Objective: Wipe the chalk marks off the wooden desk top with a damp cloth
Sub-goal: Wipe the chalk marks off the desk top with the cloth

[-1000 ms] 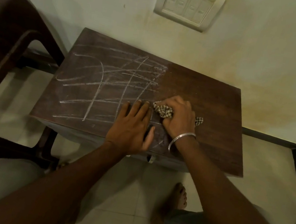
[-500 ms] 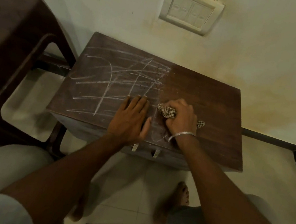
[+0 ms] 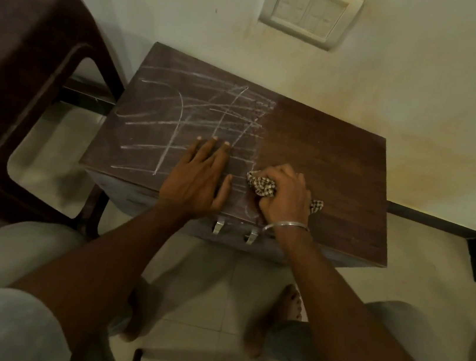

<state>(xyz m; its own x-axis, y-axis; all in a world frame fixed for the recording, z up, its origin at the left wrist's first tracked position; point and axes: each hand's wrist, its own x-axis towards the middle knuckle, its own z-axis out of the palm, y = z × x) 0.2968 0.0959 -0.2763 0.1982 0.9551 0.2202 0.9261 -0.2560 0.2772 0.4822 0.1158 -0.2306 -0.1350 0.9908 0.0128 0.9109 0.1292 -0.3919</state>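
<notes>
A small dark wooden desk top (image 3: 332, 163) stands against the wall. White chalk marks (image 3: 184, 116) cross its left half; its right half shows bare wood. My right hand (image 3: 283, 196) grips a bunched checked cloth (image 3: 262, 185) near the front edge, at the border between the chalked and bare parts. A faint chalk curl lies just in front of that hand. My left hand (image 3: 200, 177) rests flat on the chalked part with straight fingers, close beside the cloth.
A dark brown plastic chair (image 3: 20, 79) stands at the left of the desk. A black metal frame (image 3: 468, 245) runs along the right. A switch plate (image 3: 309, 11) is on the wall behind. Two metal latches (image 3: 235, 231) hang at the desk's front. My bare feet rest on the tiled floor.
My right hand with the cloth has stayed near the front edge, shifting only slightly. My left hand stays flat beside it. The view has shifted, so the desk sits further right in frame.
</notes>
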